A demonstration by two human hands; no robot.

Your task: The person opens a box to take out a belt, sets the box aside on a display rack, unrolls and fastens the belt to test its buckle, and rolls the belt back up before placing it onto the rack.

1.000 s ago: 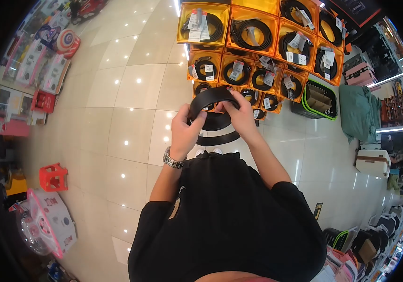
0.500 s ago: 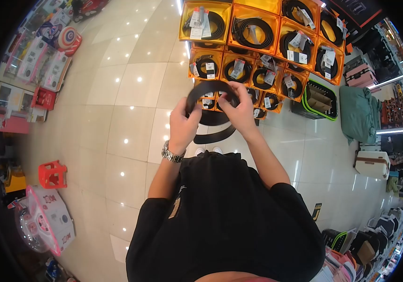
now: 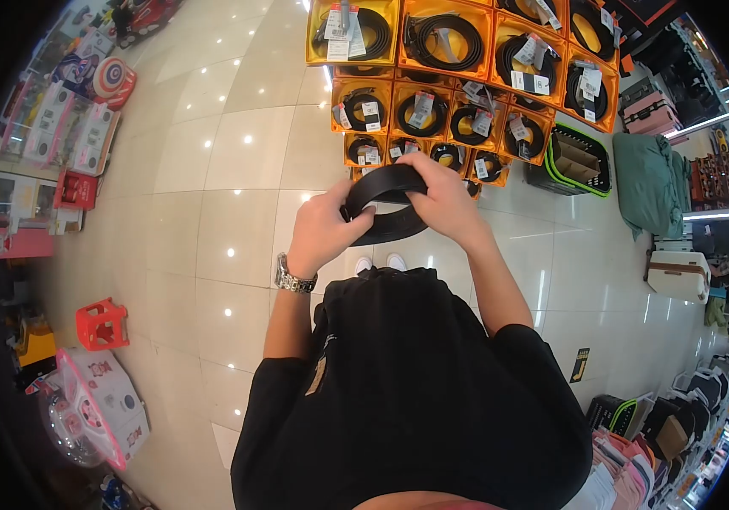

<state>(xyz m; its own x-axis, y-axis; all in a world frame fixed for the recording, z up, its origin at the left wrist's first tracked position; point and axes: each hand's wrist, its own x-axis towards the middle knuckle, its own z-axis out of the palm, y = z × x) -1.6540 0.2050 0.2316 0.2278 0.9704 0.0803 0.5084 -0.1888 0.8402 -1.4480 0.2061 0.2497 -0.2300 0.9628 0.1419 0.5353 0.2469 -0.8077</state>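
Between my two hands is a black belt (image 3: 388,180), curled into a loose coil in front of my body. My left hand (image 3: 324,228), with a metal watch (image 3: 295,276) on its wrist, grips the coil's left side, thumb toward the inside. On the opposite side my right hand (image 3: 447,204) is closed round the band, fingers over its top edge. The lower loop of the belt hangs beneath the hands. Just beyond them stands a rack of orange boxes (image 3: 398,64), each with a coiled black belt (image 3: 443,41) and white tags.
A black basket with a green rim (image 3: 579,159) stands right of the rack, beside a green covered bundle (image 3: 649,183). A white suitcase (image 3: 679,276) is farther right. On the left are a red stool (image 3: 101,325), a pink-and-white toy box (image 3: 105,408) and shelved goods.
The belt's loose lower end has been drawn up, and the coil looks more compact. Both hands have come slightly lower and turned. The view has shifted a little.
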